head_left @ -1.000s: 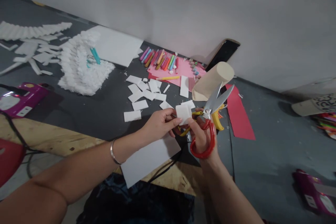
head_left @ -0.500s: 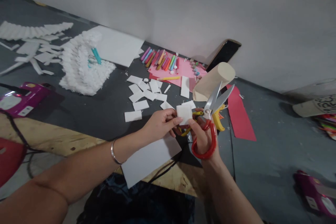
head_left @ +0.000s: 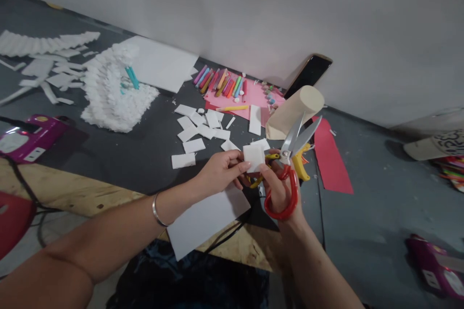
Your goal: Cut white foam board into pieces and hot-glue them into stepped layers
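Observation:
My left hand (head_left: pixel 219 172) pinches a small white paper square (head_left: pixel 253 157) held up over the dark floor mat. My right hand (head_left: pixel 278 188) grips red-handled scissors (head_left: pixel 290 169), blades parted and pointing up and to the right, and its fingertips also touch the square's lower edge. A silver bangle sits on my left wrist. Several cut white paper rectangles (head_left: pixel 203 130) lie on the mat just beyond my hands. A larger white sheet (head_left: pixel 206 219) lies below my hands.
A fringed white paper heap (head_left: pixel 112 91) lies at left with a teal tool in it. Coloured markers (head_left: pixel 221 82) rest on pink paper by the wall. Nearby are a tan cardboard tube (head_left: pixel 295 111), a dark phone (head_left: pixel 308 73), a red paper strip (head_left: pixel 329 159), and magenta devices (head_left: pixel 27 137).

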{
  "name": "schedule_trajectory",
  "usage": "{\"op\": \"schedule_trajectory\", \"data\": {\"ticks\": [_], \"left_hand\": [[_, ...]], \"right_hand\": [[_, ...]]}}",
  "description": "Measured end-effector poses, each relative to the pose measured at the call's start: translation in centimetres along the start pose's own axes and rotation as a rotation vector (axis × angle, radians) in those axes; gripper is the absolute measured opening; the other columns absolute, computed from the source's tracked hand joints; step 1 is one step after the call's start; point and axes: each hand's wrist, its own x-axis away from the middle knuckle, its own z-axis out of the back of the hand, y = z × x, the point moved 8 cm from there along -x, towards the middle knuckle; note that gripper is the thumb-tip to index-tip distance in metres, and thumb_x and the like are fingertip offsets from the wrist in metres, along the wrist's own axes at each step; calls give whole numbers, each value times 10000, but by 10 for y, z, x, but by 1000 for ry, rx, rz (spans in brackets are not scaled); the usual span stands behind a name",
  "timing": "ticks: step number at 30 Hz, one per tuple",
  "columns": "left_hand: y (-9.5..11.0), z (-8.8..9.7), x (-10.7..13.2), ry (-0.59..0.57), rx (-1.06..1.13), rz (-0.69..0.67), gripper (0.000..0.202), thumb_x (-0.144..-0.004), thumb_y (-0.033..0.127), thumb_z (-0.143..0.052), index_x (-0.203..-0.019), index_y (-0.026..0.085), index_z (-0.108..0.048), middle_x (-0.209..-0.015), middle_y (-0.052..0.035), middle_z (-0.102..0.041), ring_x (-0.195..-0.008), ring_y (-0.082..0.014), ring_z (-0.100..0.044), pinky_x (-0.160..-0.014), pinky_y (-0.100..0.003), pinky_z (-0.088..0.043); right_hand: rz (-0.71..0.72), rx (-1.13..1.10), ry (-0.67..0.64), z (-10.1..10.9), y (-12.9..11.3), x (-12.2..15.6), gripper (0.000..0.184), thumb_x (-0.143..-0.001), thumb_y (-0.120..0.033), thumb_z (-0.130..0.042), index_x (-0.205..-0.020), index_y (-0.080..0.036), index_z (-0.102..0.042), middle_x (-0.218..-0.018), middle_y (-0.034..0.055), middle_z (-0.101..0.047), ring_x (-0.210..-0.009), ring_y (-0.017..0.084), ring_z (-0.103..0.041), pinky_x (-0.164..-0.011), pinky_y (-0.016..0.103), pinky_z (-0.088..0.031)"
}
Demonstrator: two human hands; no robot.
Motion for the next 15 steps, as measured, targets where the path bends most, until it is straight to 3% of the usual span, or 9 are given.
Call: {"op": "schedule_trajectory", "data": {"ticks": [3, 7, 11, 15], "left_hand": [[3, 5, -3, 29, 70, 19, 287, -773, 422, -690, -799, 162, -573, -699, -41, -695, -555, -155, -684, -451, -215, -529], [12, 26, -6, 179, 118, -37, 275, -795, 399, -675, -770, 158, -544, -772, -76, -729, -574, -143, -695, -462, -192, -523], [19, 37, -5, 266, 115, -94, 273, -816, 405, -650, -785, 158, -537, -820, -85, -739, -592, -128, -694, -482, -180, -525], [20, 36, -3, 267, 88, -87, 297, -813, 434, -649, -804, 161, -532, -840, -94, -744, -602, -141, -700, -498, -204, -542]], "right_hand": [[79, 159, 5, 8, -8, 0, 358, -839, -409, -612, -1109, -218, -476, -837, 16, -603, -724, 174, -611, -676, 333, -524], [190, 469, -82, 14, -12, -1, 474, -843, -508, -598, -1187, -212, -462, -901, 40, -615, -747, 177, -603, -692, 326, -502], [178, 734, -209, 7, -10, -1, 674, -754, -657, -634, -1205, -187, -463, -915, 81, -658, -753, 223, -628, -662, 337, -494], [147, 817, -255, 0, -15, 2, 712, -746, -740, -569, -1168, -172, -490, -886, 85, -673, -734, 233, -641, -651, 330, -484]]}}
